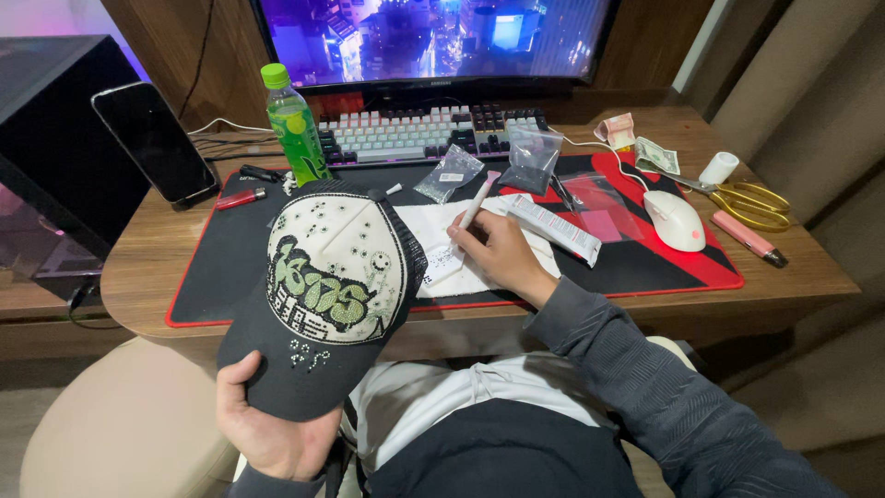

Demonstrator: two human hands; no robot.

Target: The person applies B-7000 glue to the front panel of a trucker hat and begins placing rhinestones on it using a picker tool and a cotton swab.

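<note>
Your left hand (267,433) pinches the cap (323,295) by its stiff brim (crown likely soft, light), while your right hand's (502,254) fingers close on a thin pen (479,198).

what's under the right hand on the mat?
A white sheet lies on the black and red mat under the right hand, which holds a pink-tipped pen tool. The cap in the left hand covers the sheet's left part.
</note>
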